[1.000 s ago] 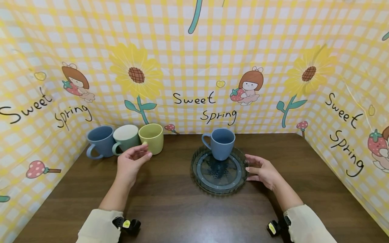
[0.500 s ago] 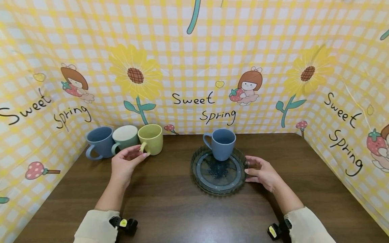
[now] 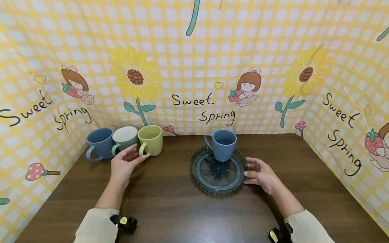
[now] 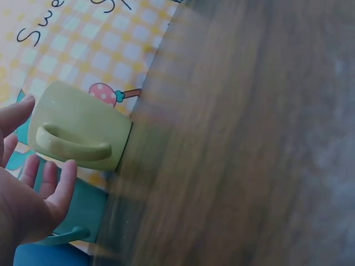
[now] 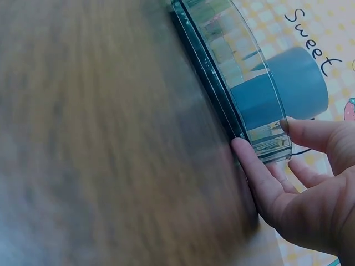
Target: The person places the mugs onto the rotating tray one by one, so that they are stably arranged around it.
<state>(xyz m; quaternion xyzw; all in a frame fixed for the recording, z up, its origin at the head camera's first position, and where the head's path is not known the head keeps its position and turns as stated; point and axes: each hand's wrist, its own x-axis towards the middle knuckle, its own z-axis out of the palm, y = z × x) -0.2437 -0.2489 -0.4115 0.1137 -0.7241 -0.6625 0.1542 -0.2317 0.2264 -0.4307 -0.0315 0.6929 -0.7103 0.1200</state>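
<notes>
In the head view my left hand (image 3: 123,168) reaches to the handle of a yellow-green mug (image 3: 153,143), the left one of three mugs' nearest neighbours being a green mug (image 3: 131,141). Its fingers are loosely bent, and the left wrist view shows a gap between them and the mug's handle (image 4: 72,145). My right hand (image 3: 262,177) touches the right side of a round, smoky-clear tray (image 3: 209,187) with fairly straight fingers. In the right wrist view the thumb lies at the tray's rim and a finger at its dark base. A blue mug (image 3: 224,146) stands upright on the tray's back part, handle to the left.
Left of the green mug stands another blue mug (image 3: 100,141). The dark wooden table (image 3: 179,216) meets a yellow checked cloth (image 3: 194,67) at the back and both sides. Both wrists wear small black cameras.
My left hand has drawn slightly left and down, baring the yellow-green mug's handle. The blue mug on the tray has shifted a little right, and my right fingers have slid slightly nearer.
</notes>
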